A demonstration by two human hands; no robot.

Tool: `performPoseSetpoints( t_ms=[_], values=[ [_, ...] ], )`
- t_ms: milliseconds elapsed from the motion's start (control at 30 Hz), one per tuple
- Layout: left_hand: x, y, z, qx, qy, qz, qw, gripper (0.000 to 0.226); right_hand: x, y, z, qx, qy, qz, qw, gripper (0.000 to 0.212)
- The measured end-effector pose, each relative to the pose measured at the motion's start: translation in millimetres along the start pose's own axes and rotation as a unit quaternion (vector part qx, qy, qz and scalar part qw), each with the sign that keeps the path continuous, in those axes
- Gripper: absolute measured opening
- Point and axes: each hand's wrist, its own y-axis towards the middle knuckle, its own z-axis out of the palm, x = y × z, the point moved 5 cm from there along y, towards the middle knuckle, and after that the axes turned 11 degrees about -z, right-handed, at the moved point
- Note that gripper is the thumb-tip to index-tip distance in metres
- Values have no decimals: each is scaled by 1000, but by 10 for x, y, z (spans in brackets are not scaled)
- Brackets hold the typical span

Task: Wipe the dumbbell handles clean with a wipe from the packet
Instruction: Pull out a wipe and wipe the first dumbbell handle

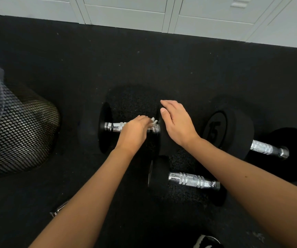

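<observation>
Three black dumbbells with chrome handles lie on the dark floor. My left hand grips a white wipe wrapped over the chrome handle of the middle-left dumbbell. My right hand rests with straight fingers on that dumbbell's right head. A second dumbbell's handle lies nearer to me. A third handle lies at the right, beside a head marked 15.
A black mesh bin stands at the left. White locker doors line the far edge of the floor. A crinkled packet corner shows by my left forearm. A shoe is at the bottom.
</observation>
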Motion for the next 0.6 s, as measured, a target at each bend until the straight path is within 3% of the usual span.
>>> performPoseSetpoints(
  t_ms=[100,367,467,600],
  values=[
    [-81,-32,29,25,-21,18,999,23,-5,-1,6,2,0,1,1000,42],
    [-22,82,-11,49,46,34,997,37,-10,4,9,-4,-9,-5,1000,42],
    [18,67,-26,49,53,51,996,31,-18,-2,9,-2,-7,-5,1000,42],
    [84,162,-90,62,90,-4,994,28,-19,-4,14,-7,-2,-6,1000,41]
  ],
)
